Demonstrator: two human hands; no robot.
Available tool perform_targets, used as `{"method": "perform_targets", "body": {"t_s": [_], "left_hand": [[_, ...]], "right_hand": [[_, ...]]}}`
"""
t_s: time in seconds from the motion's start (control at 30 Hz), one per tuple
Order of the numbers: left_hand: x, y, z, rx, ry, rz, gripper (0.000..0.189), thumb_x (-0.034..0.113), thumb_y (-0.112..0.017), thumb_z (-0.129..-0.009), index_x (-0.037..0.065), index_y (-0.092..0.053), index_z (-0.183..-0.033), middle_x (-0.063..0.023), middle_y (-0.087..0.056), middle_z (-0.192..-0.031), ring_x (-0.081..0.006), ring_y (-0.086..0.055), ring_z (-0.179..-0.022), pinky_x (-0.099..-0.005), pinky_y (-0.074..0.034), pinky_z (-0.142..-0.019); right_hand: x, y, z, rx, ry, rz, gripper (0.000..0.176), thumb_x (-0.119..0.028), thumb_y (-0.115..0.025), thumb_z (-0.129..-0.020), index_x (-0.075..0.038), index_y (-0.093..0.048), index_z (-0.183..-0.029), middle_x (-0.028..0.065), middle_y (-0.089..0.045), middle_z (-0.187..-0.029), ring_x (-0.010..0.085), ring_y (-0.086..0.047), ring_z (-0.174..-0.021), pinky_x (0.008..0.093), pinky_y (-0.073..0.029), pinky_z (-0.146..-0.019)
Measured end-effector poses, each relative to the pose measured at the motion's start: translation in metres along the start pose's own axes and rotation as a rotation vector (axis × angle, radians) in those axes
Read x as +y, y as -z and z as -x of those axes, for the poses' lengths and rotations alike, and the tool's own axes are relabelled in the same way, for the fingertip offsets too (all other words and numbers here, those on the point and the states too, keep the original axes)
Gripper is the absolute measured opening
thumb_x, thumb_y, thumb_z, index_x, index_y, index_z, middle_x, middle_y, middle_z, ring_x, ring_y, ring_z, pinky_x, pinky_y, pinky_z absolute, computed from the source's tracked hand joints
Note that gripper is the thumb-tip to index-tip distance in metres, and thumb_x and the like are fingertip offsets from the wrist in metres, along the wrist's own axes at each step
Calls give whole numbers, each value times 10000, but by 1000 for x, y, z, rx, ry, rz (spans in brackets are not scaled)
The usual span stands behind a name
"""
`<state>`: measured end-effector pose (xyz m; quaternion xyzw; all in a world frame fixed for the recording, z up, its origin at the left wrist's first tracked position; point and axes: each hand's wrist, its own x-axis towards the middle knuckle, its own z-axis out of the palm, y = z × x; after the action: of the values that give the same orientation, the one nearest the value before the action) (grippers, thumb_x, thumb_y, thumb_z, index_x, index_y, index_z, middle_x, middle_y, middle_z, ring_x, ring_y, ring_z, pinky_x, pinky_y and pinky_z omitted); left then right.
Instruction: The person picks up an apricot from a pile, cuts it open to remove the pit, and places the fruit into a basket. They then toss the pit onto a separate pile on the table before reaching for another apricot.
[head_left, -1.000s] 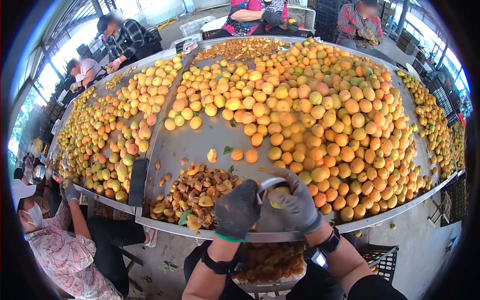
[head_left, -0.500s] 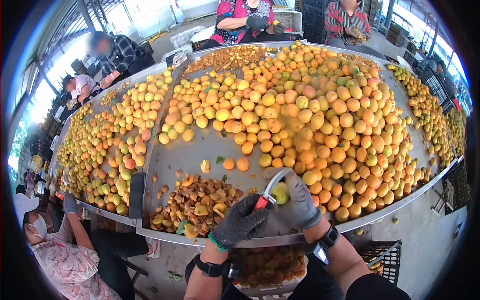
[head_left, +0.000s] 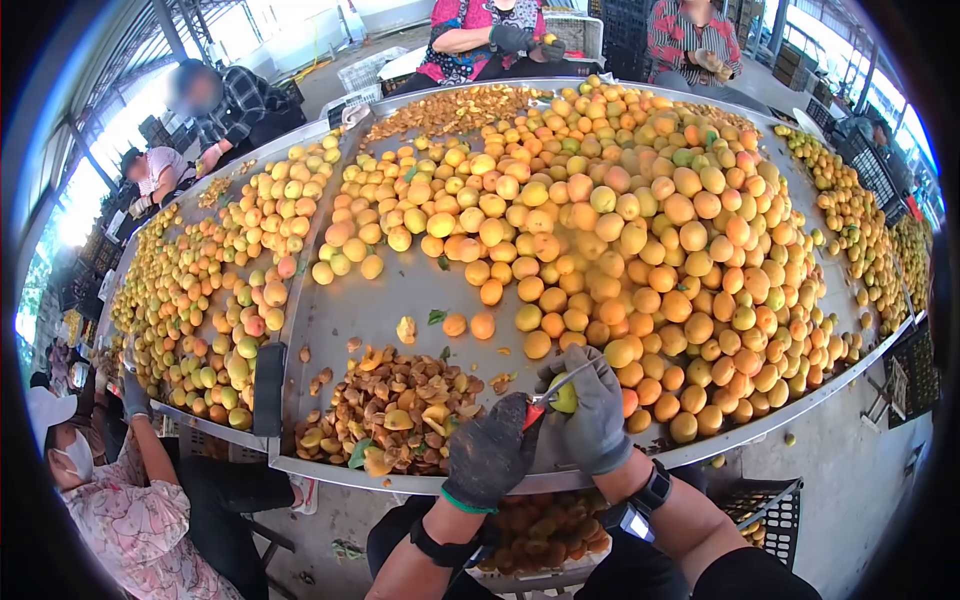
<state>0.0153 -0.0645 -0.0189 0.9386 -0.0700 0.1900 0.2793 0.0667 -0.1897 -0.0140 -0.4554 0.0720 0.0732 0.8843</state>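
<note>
In my left hand (head_left: pixel 492 445), in a dark glove, is a red-handled tool (head_left: pixel 534 412) with a narrow metal blade. The fingers wrap its handle, and the blade reaches up to the right. My right hand (head_left: pixel 597 415), in a grey glove, grips a yellow-green apricot (head_left: pixel 565 394), partly covered by the fingers. The blade lies against or just in front of this fruit; contact is hard to tell. Both hands are over the near edge of the metal table (head_left: pixel 375 300). Left of them lies a heap of brownish fruit scraps (head_left: pixel 400 410).
A large pile of apricots (head_left: pixel 690 250) covers the table's middle and right. A divider separates more apricots (head_left: pixel 215 310) on the left. Several people sit around the table, one person (head_left: pixel 130 500) close on my left. Black crates (head_left: pixel 765 515) stand below at right.
My left hand has turned and moved slightly lower, and the tool's blade now appears straighter and lower. My right hand has shifted down a little, still holding the apricot.
</note>
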Motion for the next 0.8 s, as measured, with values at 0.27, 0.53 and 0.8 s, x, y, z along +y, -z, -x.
{"method": "perform_targets", "body": {"t_s": [0.27, 0.53, 0.8], "left_hand": [[4, -8, 1, -136, 143, 398, 304, 224, -672, -848, 53, -540, -1061, -202, -637, -729, -406, -631, -643, -470, -491, -528], [1, -12, 2, -166, 221, 441, 229, 167, -614, -889, 56, -501, -1055, -239, -622, -748, -447, -615, -728, -489, -474, -579], [10, -15, 4, -201, 289, 513, 186, 159, -590, -902, 58, -507, -1033, -239, -622, -768, -458, -606, -784, -487, -477, -603]], "right_hand": [[4, 5, -4, 25, -18, -26, 196, -264, -520, -981, -75, -551, -934, 21, -608, -789, 90, -596, -640, 202, -470, -517], [8, 1, 1, 69, 140, 110, 155, -216, -509, -987, -71, -555, -954, -31, -553, -816, 32, -526, -721, 190, -446, -633], [5, -2, 11, 111, 287, 272, 196, -223, -486, -996, -36, -544, -996, -15, -533, -840, 54, -504, -722, 202, -441, -645]]}}
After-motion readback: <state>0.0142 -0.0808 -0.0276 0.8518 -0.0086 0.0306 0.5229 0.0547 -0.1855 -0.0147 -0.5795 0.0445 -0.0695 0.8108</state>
